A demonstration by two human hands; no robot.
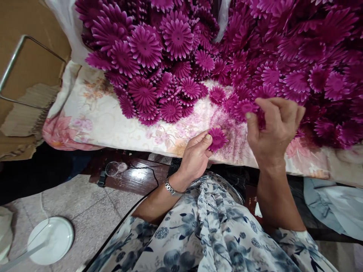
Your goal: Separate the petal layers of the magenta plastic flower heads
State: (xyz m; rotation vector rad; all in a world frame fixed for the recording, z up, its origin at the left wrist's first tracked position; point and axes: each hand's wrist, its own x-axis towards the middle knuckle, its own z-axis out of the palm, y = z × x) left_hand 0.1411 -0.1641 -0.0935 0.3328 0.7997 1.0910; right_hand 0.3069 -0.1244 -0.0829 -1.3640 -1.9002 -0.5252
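Near the front edge of the cloth, my left hand [195, 156] pinches a purple artificial flower head [218, 139] between thumb and fingers, its petals facing up. My right hand [276, 128] is raised over the loose flower heads to the right. Its thumb and forefinger stand apart with nothing visible between them, and the other fingers are bent. Just left of those fingertips lies a flower head [245, 108] on the cloth. Behind both hands rise a left heap of purple flower heads [144, 92] and a larger right heap [297, 81].
The flowered cloth [93, 126] covers the work surface and carries purple specks near my hands. A cardboard box [51, 22] and a metal frame [14, 56] stand at the left. Below are a clear cup [112, 169] and a round white base [51, 240] on the tiled floor.
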